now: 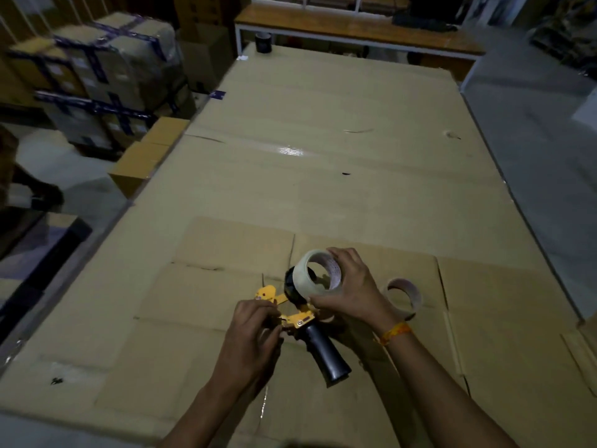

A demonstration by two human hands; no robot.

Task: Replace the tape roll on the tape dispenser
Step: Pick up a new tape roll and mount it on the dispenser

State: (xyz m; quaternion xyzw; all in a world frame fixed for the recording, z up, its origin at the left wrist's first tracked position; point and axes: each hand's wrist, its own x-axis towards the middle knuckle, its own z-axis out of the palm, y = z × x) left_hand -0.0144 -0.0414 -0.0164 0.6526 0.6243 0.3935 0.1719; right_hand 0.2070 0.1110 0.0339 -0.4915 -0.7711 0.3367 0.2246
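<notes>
A broad table covered in flattened cardboard (pixel 323 176) fills most of the view, running from 6 o'clock up to 12 o'clock. Stacked cartons bound with dark tape (pixel 97 76) are seen at 10 o'clock, beyond the table's left edge, and a wooden bench with a white frame (pixel 355 30) lies at 12 o'clock. A smaller flattened box (pixel 226 250) is laid on the table just below centre.

Over that box, at about 6 o'clock, a yellow tape dispenser (pixel 300 316) with a black handle (pixel 326 354) is held; the handle is pointed toward 5 o'clock. The left hand (pixel 252 334) is closed around the dispenser's yellow frame, its fingers pinched together on the metal near the blade end. The right hand (pixel 349 292) is clamped on a pale tape roll (pixel 318 270), fingers over its top and thumb under it, and the roll is held against the dispenser's black hub (pixel 292 286). An orange wristband (pixel 394 333) is worn on the right wrist.

A spent cardboard core (pixel 403 297) is seen lying on the cardboard just beside the right hand, at 4 o'clock. A dark roll (pixel 264 43) stands at the table's far end, at 12 o'clock.
</notes>
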